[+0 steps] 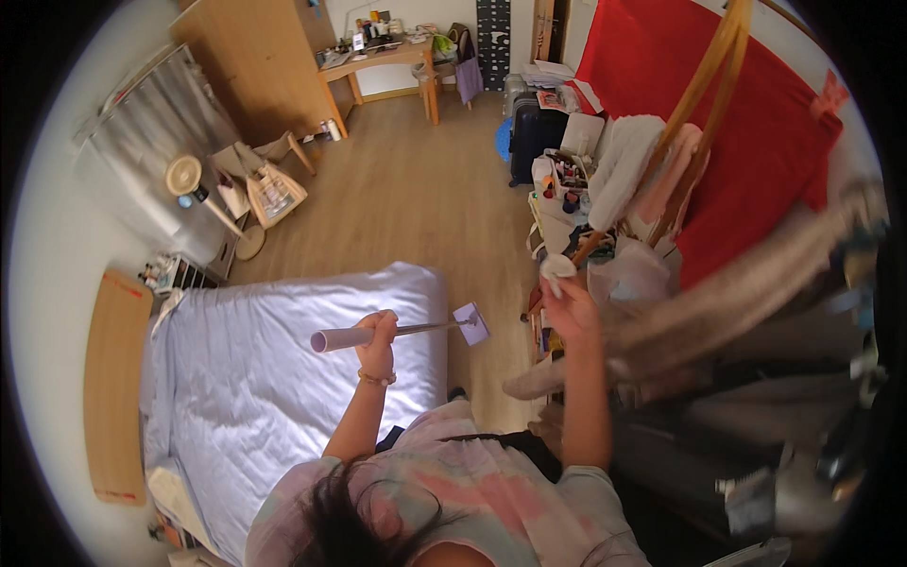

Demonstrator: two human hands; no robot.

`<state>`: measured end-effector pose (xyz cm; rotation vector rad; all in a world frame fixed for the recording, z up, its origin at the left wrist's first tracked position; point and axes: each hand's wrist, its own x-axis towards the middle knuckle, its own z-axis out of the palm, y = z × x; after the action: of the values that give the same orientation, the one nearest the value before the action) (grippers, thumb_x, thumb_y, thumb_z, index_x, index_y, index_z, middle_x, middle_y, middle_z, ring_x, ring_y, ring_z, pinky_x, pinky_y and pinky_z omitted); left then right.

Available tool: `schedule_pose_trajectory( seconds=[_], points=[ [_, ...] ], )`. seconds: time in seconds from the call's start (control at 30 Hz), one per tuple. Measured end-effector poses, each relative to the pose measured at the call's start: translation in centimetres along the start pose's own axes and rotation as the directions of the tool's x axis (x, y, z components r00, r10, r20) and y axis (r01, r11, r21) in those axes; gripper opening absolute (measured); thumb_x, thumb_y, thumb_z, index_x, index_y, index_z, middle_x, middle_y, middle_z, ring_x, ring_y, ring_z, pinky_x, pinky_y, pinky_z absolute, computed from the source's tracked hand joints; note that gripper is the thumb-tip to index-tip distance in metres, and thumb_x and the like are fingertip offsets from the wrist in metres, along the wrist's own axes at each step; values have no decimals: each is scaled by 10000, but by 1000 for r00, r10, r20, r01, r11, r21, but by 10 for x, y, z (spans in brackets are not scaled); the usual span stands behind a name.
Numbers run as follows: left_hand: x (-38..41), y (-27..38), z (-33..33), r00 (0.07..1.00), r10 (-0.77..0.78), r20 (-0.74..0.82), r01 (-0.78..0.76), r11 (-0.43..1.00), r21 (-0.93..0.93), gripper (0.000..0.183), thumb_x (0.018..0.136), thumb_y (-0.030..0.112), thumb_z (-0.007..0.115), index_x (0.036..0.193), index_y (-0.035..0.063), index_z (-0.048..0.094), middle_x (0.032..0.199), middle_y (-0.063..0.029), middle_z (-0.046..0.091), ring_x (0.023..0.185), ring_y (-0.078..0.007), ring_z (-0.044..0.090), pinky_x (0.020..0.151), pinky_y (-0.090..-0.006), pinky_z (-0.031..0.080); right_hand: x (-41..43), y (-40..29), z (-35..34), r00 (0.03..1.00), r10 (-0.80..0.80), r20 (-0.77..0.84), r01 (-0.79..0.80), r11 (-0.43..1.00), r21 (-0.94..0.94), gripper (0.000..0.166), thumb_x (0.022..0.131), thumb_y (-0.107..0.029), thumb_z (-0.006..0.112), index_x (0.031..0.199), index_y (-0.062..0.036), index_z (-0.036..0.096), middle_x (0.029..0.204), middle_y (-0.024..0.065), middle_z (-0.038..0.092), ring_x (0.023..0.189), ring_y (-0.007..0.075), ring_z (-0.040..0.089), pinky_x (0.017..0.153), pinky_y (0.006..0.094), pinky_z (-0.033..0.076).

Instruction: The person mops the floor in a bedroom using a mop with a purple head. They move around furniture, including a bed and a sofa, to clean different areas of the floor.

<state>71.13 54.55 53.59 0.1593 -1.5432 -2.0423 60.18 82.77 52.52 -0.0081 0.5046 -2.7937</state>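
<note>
My left hand (379, 337) grips the lilac handle of a long-handled tool with a metal pole (429, 327). At the pole's far end a flat lilac head (472, 324) is near the floor, just past the bed's corner; whether it touches the floor I cannot tell. My right hand (571, 308), raised on the right, pinches a small crumpled white thing (558, 267), perhaps a tissue or cloth. Right beside that hand are a wooden rack leg and a cluttered shelf.
A bed with a lilac sheet (283, 354) lies left. Clothes (694, 305) hang at the right, by a wooden rack (680, 106). Farther off stand a dark suitcase (531, 138), a wooden desk (382, 60), a fan (184, 175) and a chair with bags (273, 195) on a wood-look floor (397, 177).
</note>
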Motion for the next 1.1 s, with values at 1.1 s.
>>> schedule_pose_trajectory(
  seconds=[1.1],
  points=[
    [853,-260,15,593,404,-697,-227,914,337,255,765,38,502,550,66,367,498,11,323,447,-65,256,542,-237,333,1008,-14,54,918,387,-89,-396,875,-278,277,792,22,472,1067,12,496,1021,105,564,942,198,557,835,280,464]
  ],
)
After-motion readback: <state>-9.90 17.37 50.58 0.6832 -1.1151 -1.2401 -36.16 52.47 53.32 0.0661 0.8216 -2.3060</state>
